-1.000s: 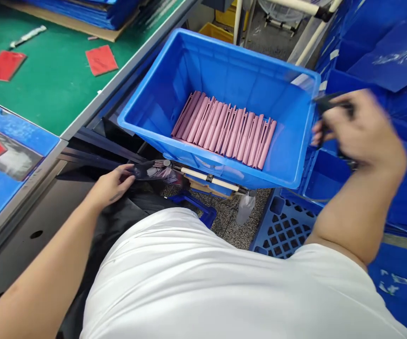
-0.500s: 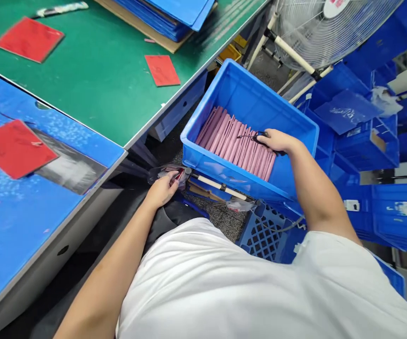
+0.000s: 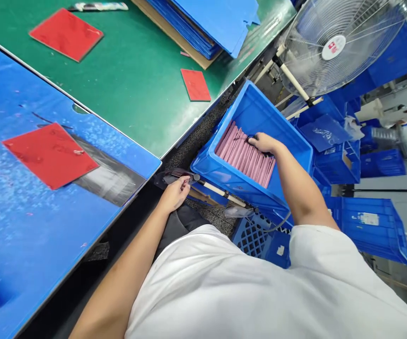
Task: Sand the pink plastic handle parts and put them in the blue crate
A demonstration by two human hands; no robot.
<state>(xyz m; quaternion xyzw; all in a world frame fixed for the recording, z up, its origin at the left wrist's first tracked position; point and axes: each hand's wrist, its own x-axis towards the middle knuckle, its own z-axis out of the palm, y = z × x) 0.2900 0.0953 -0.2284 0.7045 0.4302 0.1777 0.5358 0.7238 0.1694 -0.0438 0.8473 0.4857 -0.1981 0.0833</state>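
My right hand (image 3: 264, 142) reaches into a blue plastic crate (image 3: 224, 170) and rests on a row of pink flat pieces (image 3: 246, 155) stacked on edge. Its fingers curl over a small dark object on top of the pink pieces; I cannot make out what it is. My left hand (image 3: 175, 193) is down by my lap at the bench edge, fingers closed on a dark, shiny bag-like item (image 3: 170, 177). A thin rod (image 3: 221, 192) runs under the crate's front wall.
A blue sheet (image 3: 23, 207) with a red square card (image 3: 50, 154) and a dark film covers the near bench. A green mat (image 3: 133, 80) holds two more red cards and a stack of blue sheets (image 3: 207, 23). A standing fan (image 3: 334, 42) and stacked blue crates (image 3: 373, 226) fill the right.
My right hand swung from the crate's right rim down onto the pink pieces and stays there. The view tilted left and up; my left hand keeps hold of the dark bag.
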